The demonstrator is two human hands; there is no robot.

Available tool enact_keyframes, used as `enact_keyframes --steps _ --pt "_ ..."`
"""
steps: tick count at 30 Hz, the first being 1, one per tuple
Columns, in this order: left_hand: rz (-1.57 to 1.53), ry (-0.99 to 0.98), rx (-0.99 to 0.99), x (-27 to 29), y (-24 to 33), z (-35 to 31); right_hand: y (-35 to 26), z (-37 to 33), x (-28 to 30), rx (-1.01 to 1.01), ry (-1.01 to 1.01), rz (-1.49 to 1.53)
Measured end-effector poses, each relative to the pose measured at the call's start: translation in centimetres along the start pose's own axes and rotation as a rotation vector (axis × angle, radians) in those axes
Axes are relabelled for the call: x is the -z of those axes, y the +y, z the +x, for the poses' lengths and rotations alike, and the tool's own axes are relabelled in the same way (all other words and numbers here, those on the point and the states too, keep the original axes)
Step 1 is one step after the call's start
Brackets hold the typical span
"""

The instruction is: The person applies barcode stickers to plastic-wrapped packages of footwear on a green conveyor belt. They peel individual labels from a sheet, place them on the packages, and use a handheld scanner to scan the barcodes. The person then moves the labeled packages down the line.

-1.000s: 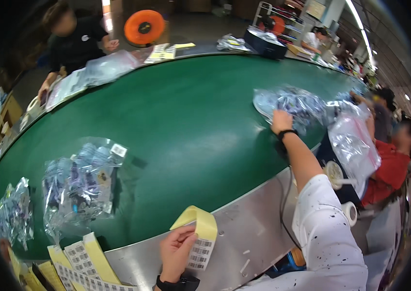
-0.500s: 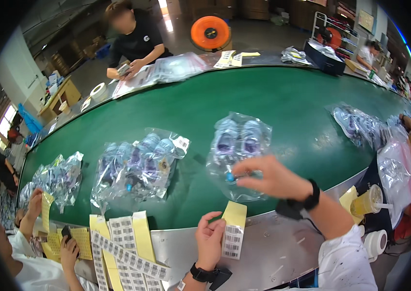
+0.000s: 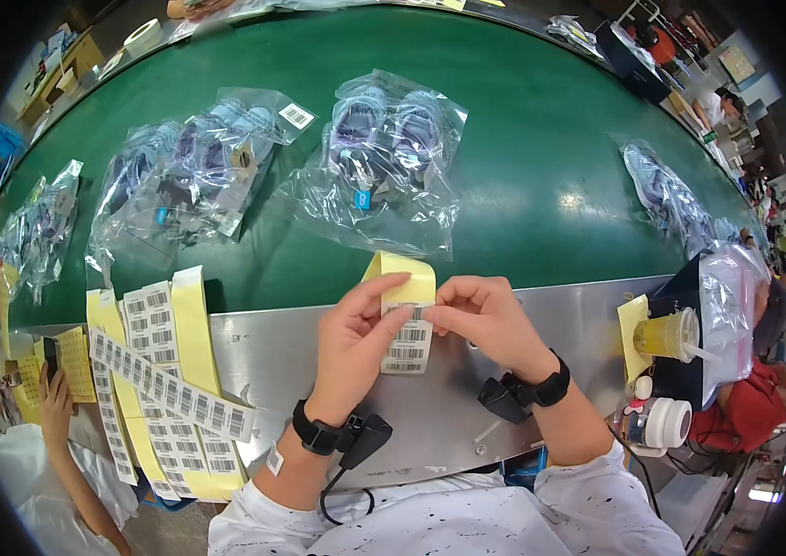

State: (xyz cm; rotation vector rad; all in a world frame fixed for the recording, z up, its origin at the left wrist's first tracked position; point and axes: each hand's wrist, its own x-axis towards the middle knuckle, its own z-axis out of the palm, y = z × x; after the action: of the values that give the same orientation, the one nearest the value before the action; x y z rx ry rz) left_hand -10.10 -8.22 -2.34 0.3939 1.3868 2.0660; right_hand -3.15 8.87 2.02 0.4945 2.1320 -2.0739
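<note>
My left hand (image 3: 353,338) pinches a strip of barcode labels (image 3: 406,350) between thumb and fingers, its yellow backing curled over at the top. At the strip's right edge, the thumb and fingertips of my right hand (image 3: 486,320) close on a label; whether it has lifted off the backing I cannot tell. Just beyond my hands, a clear plastic bag holding a pair of blue-purple shoes (image 3: 356,130) lies on the green belt, with a small blue tag inside. More bagged shoes (image 3: 212,153) rest to its left, one bag bearing a white barcode label.
Sheets and strips of barcode labels (image 3: 166,352) spread over the metal ledge (image 3: 319,454) at left, beside a co-worker's hand with a dark phone (image 3: 52,357). A yellow drink cup (image 3: 662,334) and a white-lidded jar (image 3: 662,423) stand at right. Bagged shoes (image 3: 657,190) lie far right.
My right hand has come back from over the bagged shoes to the label strip, meeting my left hand. The view has tilted down and shifted right.
</note>
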Motion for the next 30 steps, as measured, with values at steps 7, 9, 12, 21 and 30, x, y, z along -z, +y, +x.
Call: enact_keyframes --steps 7,9,12,21,30 --pt "0.105 0.015 0.030 -0.1 -0.3 0.0 1.5 0.4 -0.6 0.340 0.210 -0.165" --pt "0.212 0.032 0.098 0.2 -0.8 -0.1 0.6 0.2 -0.9 0.493 0.254 -0.477" --pt "0.311 0.021 0.147 -0.3 -0.2 0.2 0.7 0.3 -0.6 0.740 0.296 -0.715" --pt "0.233 0.003 0.220 -0.6 -1.4 0.9 -1.5 3.3 3.8 0.598 0.323 -0.178" --pt "0.256 -0.020 0.137 -1.5 -2.2 0.7 0.6 24.6 16.8 0.176 0.419 0.190"
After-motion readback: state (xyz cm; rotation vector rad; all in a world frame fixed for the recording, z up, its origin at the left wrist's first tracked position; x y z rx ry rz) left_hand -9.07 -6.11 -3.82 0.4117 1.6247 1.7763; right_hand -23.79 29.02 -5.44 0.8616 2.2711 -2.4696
